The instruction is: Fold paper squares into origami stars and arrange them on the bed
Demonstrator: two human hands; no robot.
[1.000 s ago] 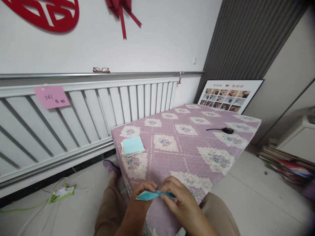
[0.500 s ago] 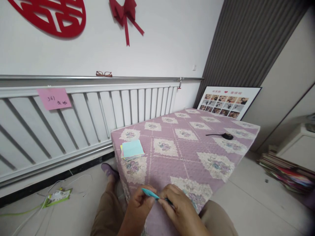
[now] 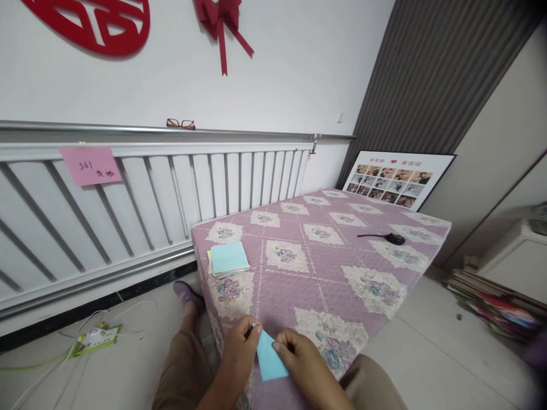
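A light-blue sheet of paper [image 3: 270, 362], apparently folded, is held between my two hands above the near corner of the cloth-covered table [image 3: 294, 287]. My left hand [image 3: 240, 347] pinches its upper left corner between thumb and fingers. On its right edge, my right hand [image 3: 301, 359] pinches it the same way. The paper's broad face points up at me and its lower end hangs toward my lap. Farther off on the table's left side lies a stack of coloured paper squares [image 3: 229, 258], a light-blue one on top.
A black object with a thin tail [image 3: 394, 238] lies on the table's right part. Glasses [image 3: 181, 124] rest on the pipe above the radiator [image 3: 226, 182], which bears a pink note [image 3: 91, 165]. A power strip [image 3: 97, 339] with cables lies on the floor at left.
The blue paper has turned from nearly edge-on to face-up, its broad side now showing below my fingers. Both hands have shifted their grip along its edges.
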